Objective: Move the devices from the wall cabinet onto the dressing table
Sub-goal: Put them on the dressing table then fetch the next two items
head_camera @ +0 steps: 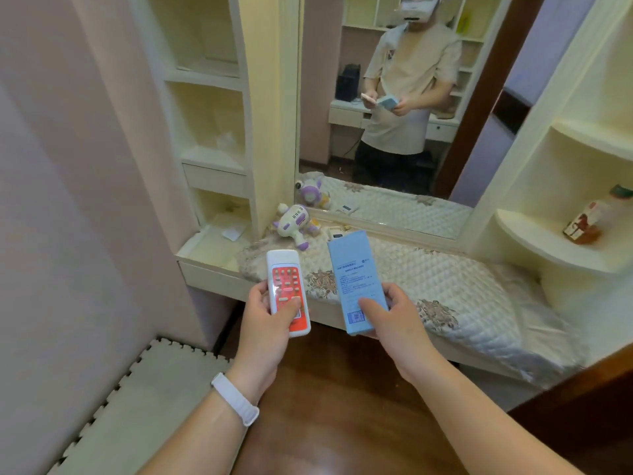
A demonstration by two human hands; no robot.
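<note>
Pale pink walls close in on the left, and a cream dressing table (212,274) with open shelves on both sides fills the middle of the view. Its top is covered by a quilted white cloth (445,279) with brown flower patches, and a tall mirror (376,97) stands behind it, reflecting a person who holds two things at waist height. Dark wooden floor (342,406) runs below, with a foam puzzle mat (120,406) at the lower left.

A white and purple toy (296,224) lies on the cloth just in front of the mirror, and a small bottle with a reddish label (584,224) stands on the curved shelf at the right.

Both hands are raised in front of the table's front edge, neither thing set down yet. The right hand (394,317) grips the lower end of a light blue box (354,279) (printed text faces up), thumb across its face. The left hand (267,317), a white band (236,397) on its wrist, clasps a white remote with an orange button panel (287,289), thumb resting on the buttons.
</note>
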